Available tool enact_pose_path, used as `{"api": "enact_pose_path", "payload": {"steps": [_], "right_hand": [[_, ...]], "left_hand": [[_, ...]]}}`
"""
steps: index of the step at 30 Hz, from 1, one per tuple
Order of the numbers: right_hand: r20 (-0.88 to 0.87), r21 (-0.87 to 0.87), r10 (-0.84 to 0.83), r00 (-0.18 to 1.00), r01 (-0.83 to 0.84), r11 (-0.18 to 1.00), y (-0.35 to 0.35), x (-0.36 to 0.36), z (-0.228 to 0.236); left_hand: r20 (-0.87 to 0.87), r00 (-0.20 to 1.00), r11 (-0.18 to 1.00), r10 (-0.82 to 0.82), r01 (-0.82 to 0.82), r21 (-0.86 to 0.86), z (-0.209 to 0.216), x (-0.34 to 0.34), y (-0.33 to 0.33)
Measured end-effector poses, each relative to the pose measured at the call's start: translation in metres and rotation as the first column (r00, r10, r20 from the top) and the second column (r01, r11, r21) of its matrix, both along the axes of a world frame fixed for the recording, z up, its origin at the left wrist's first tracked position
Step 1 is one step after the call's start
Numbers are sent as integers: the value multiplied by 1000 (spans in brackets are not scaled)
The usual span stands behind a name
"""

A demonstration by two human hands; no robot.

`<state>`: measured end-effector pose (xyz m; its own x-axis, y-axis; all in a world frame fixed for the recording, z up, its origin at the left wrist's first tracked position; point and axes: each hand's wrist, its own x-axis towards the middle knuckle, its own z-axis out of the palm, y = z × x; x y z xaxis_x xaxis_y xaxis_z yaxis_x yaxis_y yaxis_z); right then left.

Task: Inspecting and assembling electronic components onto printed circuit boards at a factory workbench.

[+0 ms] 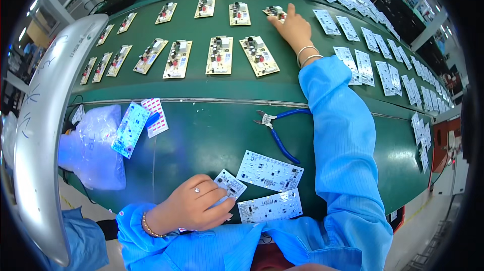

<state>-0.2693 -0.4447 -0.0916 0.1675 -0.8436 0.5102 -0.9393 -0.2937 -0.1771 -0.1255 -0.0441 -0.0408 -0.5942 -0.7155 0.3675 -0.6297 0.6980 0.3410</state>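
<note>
My right hand (295,28) reaches to the far side of the green bench, with thumb and forefinger at the edges of a cream circuit board (275,12) bearing raised components. The fingers partly cover that board. Near the front edge, my left hand (199,203) is closed, its curled fingers on a white circuit board (230,183) whose lower part they hide. Two more white circuit boards (270,171) lie just right of it. Blue-handled cutters (282,135) rest with jaws apart beside my right forearm.
Cream boards (177,59) stand in two rows across the far strip. Many white boards (347,63) line the right side. A silver lamp housing (43,119) arches along the left. Near it are a plastic-wrapped bundle (98,145), a bluish-lit board (131,129) and a label sheet (157,114).
</note>
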Motion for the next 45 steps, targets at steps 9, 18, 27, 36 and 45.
{"api": "enact_pose_path", "payload": {"steps": [9, 18, 27, 36, 45], "right_hand": [[-166, 9, -336, 927, 343, 939, -30, -77, 12], [-27, -69, -331, 943, 328, 942, -43, -86, 2], [307, -125, 730, 611, -734, 668, 91, 11, 43], [70, -157, 997, -23, -988, -12, 182, 30, 61], [69, -234, 973, -221, -952, -200, 191, 26, 57]], "left_hand": [[-52, 999, 1000, 2, -3, -23, 3, 6, 0], [-130, 991, 998, 21, -29, -62, 0, 21, -10], [-308, 773, 820, 554, -572, 38, -23, 61, 0], [-272, 640, 674, 718, -737, 45, -22, 54, -17], [-148, 679, 689, 719, -725, 18, -16, 57, -16]]}}
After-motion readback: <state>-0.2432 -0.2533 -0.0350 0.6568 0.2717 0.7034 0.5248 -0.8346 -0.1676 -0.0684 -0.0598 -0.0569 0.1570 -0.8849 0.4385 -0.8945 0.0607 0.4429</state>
